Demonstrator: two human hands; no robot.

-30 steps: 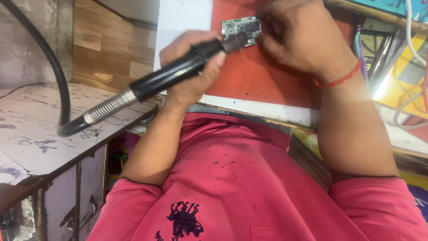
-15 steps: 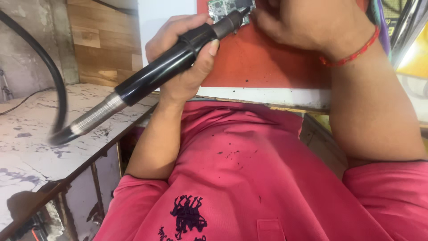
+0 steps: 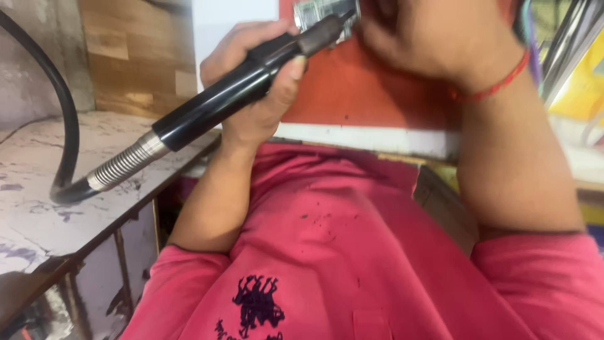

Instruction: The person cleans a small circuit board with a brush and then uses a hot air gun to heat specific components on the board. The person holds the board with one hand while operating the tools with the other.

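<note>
My left hand [image 3: 255, 82] is wrapped round a black pen-shaped tool [image 3: 236, 94] with a ribbed metal collar and a thick black hose [image 3: 60, 126] looping off to the left. The tool's tip rests on a small circuit board [image 3: 314, 12] at the top edge of the view. That board lies on a red mat [image 3: 365, 94] over a white bench top. My right hand [image 3: 421, 38] presses down beside the board, its fingertips cut off by the frame. A red thread circles the right wrist [image 3: 497, 82].
A worn white side shelf [image 3: 38, 208] with dark scuffs stands at the left, its metal frame below. Wood panelling [image 3: 138, 56] backs it. Metal rods and yellow items [image 3: 579, 69] crowd the right edge. My red shirt fills the lower view.
The camera has tipped downward and closer, so the board and both hands have slid up to the top edge. The hands keep the same grip on tool and board.
</note>
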